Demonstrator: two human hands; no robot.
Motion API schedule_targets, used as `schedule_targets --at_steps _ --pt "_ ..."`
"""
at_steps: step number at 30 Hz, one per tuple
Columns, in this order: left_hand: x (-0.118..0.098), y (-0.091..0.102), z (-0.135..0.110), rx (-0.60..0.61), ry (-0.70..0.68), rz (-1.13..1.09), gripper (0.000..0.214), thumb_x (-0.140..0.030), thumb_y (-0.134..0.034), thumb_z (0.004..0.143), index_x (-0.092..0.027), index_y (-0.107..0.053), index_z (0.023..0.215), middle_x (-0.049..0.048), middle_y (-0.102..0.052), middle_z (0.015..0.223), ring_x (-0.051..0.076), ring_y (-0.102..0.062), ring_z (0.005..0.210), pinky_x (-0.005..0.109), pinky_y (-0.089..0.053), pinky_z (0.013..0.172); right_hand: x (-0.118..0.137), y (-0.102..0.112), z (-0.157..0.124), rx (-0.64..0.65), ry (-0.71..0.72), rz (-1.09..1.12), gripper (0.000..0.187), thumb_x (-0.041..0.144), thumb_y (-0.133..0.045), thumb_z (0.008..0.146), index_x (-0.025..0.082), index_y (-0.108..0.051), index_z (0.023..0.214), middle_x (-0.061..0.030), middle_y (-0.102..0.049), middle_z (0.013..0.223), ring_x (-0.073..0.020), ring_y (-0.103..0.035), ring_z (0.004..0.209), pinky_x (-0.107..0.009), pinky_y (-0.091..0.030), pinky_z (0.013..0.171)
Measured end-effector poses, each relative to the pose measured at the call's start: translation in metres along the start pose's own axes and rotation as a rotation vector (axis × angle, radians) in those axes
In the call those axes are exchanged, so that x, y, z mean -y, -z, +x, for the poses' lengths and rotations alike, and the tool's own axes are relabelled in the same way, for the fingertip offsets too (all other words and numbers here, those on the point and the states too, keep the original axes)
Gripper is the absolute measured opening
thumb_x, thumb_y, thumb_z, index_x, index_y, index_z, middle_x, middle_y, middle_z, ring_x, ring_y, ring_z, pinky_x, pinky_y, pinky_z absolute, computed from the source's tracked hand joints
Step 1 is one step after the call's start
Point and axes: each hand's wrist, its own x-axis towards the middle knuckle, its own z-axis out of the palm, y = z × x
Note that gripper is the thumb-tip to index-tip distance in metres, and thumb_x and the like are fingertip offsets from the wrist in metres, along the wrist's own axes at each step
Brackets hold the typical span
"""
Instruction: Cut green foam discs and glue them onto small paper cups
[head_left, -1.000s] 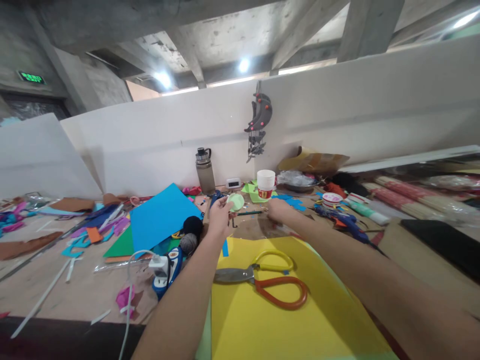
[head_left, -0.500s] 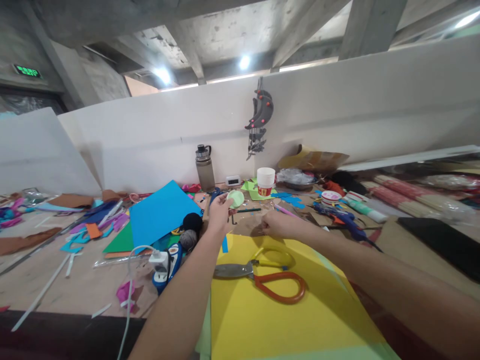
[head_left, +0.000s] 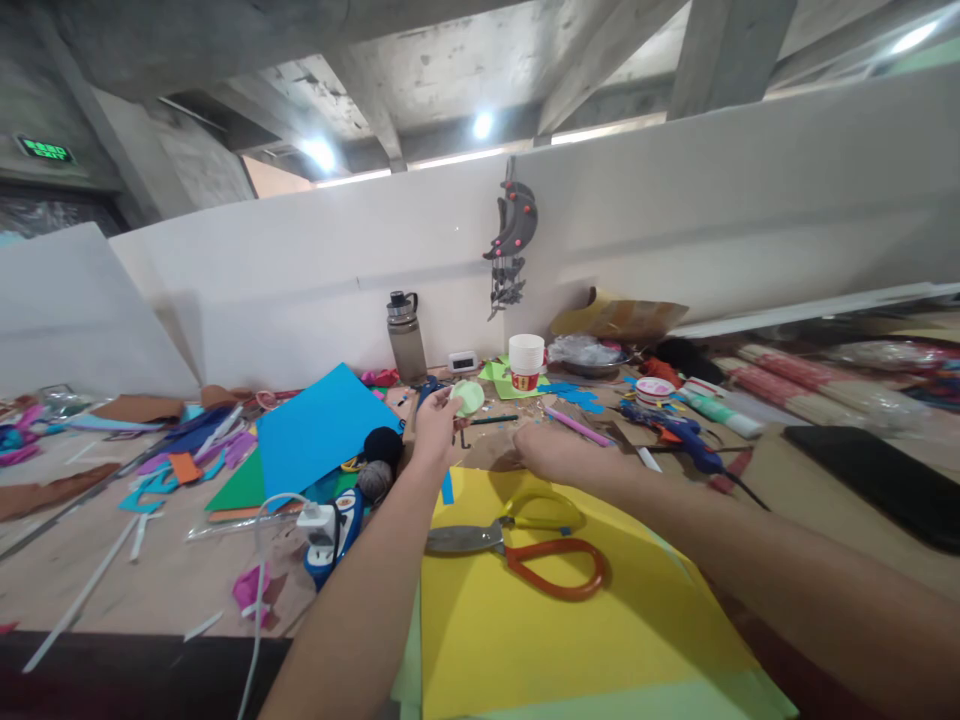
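My left hand [head_left: 439, 418] pinches a pale green paper disc [head_left: 469, 399] by its left edge, held above the cluttered tabletop. Lower and further right, my right hand [head_left: 531, 445] is curled close to the brown work surface, just beyond the yellow paper. Its fingertips are hidden, so anything in them cannot be made out. Large scissors [head_left: 517, 545] with one yellow and one orange handle lie partly open on the yellow paper [head_left: 510, 650], between my forearms. A dark pen [head_left: 495, 420] lies between my hands, and a pink-purple stick [head_left: 577, 427] rests beyond my right hand.
Stacked paper cups [head_left: 526, 362] and a water bottle [head_left: 406, 338] stand at the back near a white partition. Blue card [head_left: 322, 430], yarn balls and a power strip [head_left: 335, 540] with a white cable lie left. A blue glue gun [head_left: 694, 445] and black phone-like slab [head_left: 874, 480] lie right.
The whole view has shifted slightly, with the background moving a little left. My right hand has turned a little and its fingers show less. The left hand still holds the green disc.
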Motion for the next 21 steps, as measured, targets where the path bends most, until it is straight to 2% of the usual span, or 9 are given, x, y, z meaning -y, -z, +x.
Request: schedule_targets --at_steps 5,9,13,15,17,18,19,21 --pt "-0.004 -0.003 -0.003 -0.001 0.002 -0.006 0.024 -0.012 -0.064 0.074 -0.011 -0.059 0.097 0.0076 -0.067 0.087 0.011 -0.063 0.062 0.020 -0.048 0.051 0.007 0.003 0.001 -0.021 0.020 0.058 0.022 0.010 -0.066 0.061 0.019 -0.077 0.078 -0.0045 -0.069 0.061 -0.0155 -0.061 0.056 -0.020 -0.041 0.051" --pt "-0.005 -0.003 -0.005 -0.010 0.011 0.000 0.025 -0.012 -0.065 0.073 -0.012 -0.059 0.097 0.0069 -0.067 0.085 0.011 -0.063 0.061 0.021 -0.048 0.051 -0.001 0.013 -0.003 -0.068 0.000 0.086 0.015 0.008 -0.061 0.062 0.014 -0.074 0.066 -0.0054 -0.065 0.057 -0.0146 -0.056 0.052 -0.022 -0.036 0.048" --pt "-0.004 -0.001 -0.003 -0.017 0.016 0.001 0.026 -0.012 -0.068 0.071 -0.012 -0.060 0.096 0.0063 -0.067 0.083 0.011 -0.063 0.062 0.021 -0.049 0.054 -0.002 0.040 -0.041 -0.060 0.030 0.171 0.017 0.011 -0.056 0.070 0.012 -0.073 0.073 -0.0051 -0.067 0.064 -0.0142 -0.056 0.056 -0.021 -0.037 0.049" --pt "-0.003 -0.001 -0.001 -0.016 0.023 0.003 0.025 -0.012 -0.067 0.072 -0.012 -0.059 0.096 0.0060 -0.067 0.083 0.011 -0.063 0.062 0.021 -0.050 0.055 0.007 0.052 -0.073 0.057 0.140 0.267 0.017 0.014 -0.058 0.073 0.017 -0.074 0.075 -0.0001 -0.067 0.065 -0.0110 -0.057 0.057 -0.018 -0.040 0.052" --pt "-0.002 0.000 0.000 -0.009 0.035 0.008 0.024 -0.012 -0.066 0.072 -0.012 -0.059 0.096 0.0060 -0.067 0.083 0.011 -0.063 0.063 0.021 -0.050 0.055 0.023 0.057 -0.103 0.461 0.342 0.559 0.022 0.021 -0.061 0.076 0.019 -0.075 0.094 -0.0005 -0.071 0.075 -0.0111 -0.061 0.060 -0.018 -0.044 0.056" --pt "-0.002 0.000 0.000 -0.003 0.043 0.012 0.024 -0.012 -0.066 0.072 -0.013 -0.059 0.096 0.0061 -0.067 0.083 0.011 -0.063 0.063 0.021 -0.050 0.056 0.032 0.055 -0.115 0.582 0.398 0.622 0.028 0.022 -0.060 0.078 0.021 -0.073 0.103 -0.0001 -0.071 0.076 -0.0111 -0.062 0.060 -0.018 -0.044 0.056" --pt "-0.001 0.001 0.000 0.006 0.051 0.017 0.025 -0.012 -0.067 0.072 -0.013 -0.059 0.095 0.0062 -0.067 0.083 0.011 -0.063 0.064 0.021 -0.050 0.056 0.041 0.051 -0.125 0.605 0.455 0.609 0.027 0.022 -0.059 0.080 0.022 -0.074 0.103 0.0002 -0.071 0.076 -0.0105 -0.062 0.061 -0.017 -0.044 0.057" --pt "0.000 0.001 -0.001 0.028 0.066 0.033 0.026 -0.013 -0.069 0.070 -0.013 -0.060 0.095 0.0064 -0.067 0.083 0.012 -0.063 0.065 0.021 -0.050 0.057 0.058 0.036 -0.133 0.505 0.548 0.497 0.015 0.024 -0.066 0.078 0.020 -0.076 0.087 0.0011 -0.069 0.070 -0.0095 -0.060 0.059 -0.016 -0.041 0.057"
